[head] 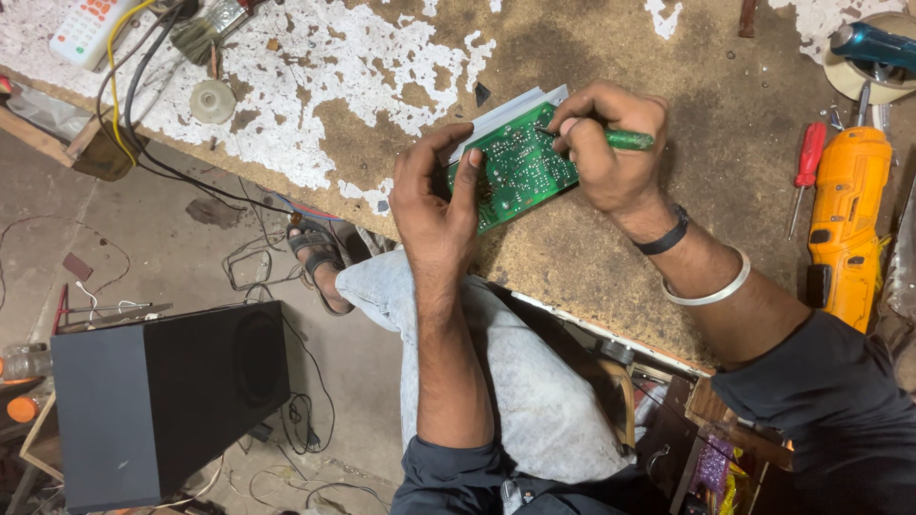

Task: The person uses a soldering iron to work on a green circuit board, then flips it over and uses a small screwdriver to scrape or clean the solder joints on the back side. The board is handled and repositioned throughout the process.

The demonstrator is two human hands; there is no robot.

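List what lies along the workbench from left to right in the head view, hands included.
White remote → round white disc → left hand steadying the green circuit board → right hand gripping a green-handled screwdriver → red screwdriver → orange power tool.

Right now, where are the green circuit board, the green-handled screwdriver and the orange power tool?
green circuit board (pixel 520 176): head view, middle of its component face.
green-handled screwdriver (pixel 630 140): head view, on the handle past the right hand (pixel 611 153).
orange power tool (pixel 844 219): head view, mid-body.
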